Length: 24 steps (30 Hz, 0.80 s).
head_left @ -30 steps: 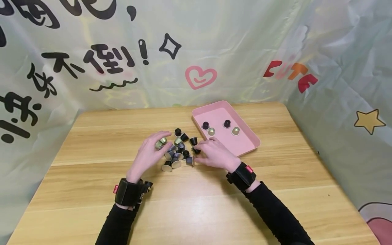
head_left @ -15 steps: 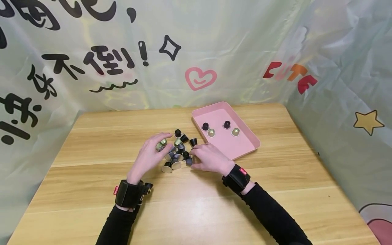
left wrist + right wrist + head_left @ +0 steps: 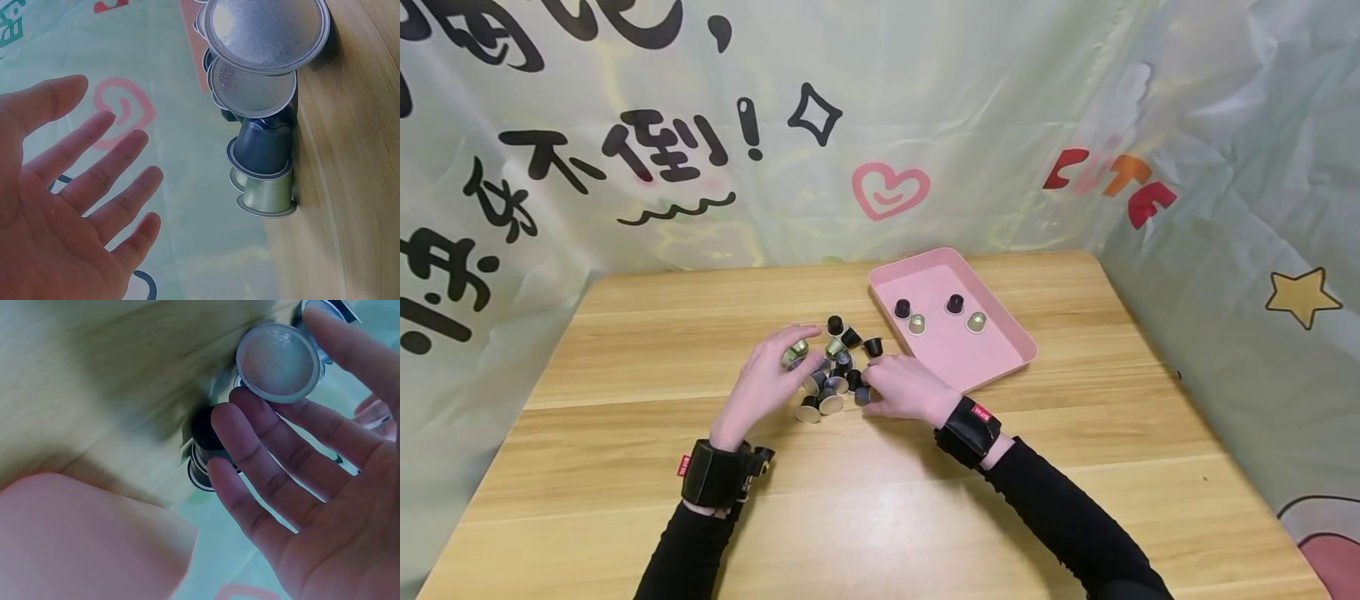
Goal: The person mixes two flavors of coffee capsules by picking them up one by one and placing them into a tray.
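Coffee capsules, black, grey-blue and pale green, lie in a loose pile [image 3: 838, 375] mid-table. My left hand [image 3: 763, 379] hovers at the pile's left side beside the green capsules [image 3: 796, 354], fingers spread and nothing held in the left wrist view. From the right, my right hand [image 3: 910, 387] reaches into the pile. Its loosely bent fingers and thumb stand about a grey-blue capsule [image 3: 862, 396]. In the right wrist view a capsule's silvery lid [image 3: 278, 362] shows by the fingertips, and a black capsule [image 3: 205, 431] lies just beyond them. No firm pinch shows.
A pink tray [image 3: 1000, 362] sits behind the right hand, holding two black capsules [image 3: 955, 304] and two pale gold ones [image 3: 976, 322]. The wooden table [image 3: 820, 517] meets a printed cloth backdrop [image 3: 985, 125] at the back and right.
My right hand has slid left into the pile, its fingers coming over the capsules at the right edge and hiding a black one. The left hand has barely moved.
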Motion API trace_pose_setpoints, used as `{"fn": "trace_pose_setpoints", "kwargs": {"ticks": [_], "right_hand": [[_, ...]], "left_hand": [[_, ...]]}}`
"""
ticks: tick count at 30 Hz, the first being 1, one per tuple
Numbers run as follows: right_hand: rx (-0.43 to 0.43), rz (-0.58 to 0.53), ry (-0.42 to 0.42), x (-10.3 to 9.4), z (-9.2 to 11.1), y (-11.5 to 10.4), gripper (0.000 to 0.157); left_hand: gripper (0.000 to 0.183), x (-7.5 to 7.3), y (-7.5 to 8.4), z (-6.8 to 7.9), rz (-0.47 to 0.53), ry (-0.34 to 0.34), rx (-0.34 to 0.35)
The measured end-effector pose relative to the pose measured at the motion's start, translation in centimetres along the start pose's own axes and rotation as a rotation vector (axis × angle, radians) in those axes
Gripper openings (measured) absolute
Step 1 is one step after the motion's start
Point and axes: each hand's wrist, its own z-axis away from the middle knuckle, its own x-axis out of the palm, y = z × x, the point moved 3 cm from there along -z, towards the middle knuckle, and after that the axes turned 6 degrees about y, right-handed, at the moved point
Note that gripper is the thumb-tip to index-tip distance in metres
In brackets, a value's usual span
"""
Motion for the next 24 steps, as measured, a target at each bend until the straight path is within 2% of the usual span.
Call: {"fn": "trace_pose_setpoints", "kwargs": {"ticks": [13, 24], "right_hand": [[-0.039, 0.042, -0.011, 0.43, -0.13, -0.45, 0.02], [-0.091, 0.036, 0.049, 0.19, 0.37, -0.34, 0.01]], "left_hand": [[0.047, -0.01, 0.05, -0.08, -0.003, 0.0, 0.012], [0.047, 0.13, 0.04, -0.05, 0.003, -0.003, 0.01]]}}
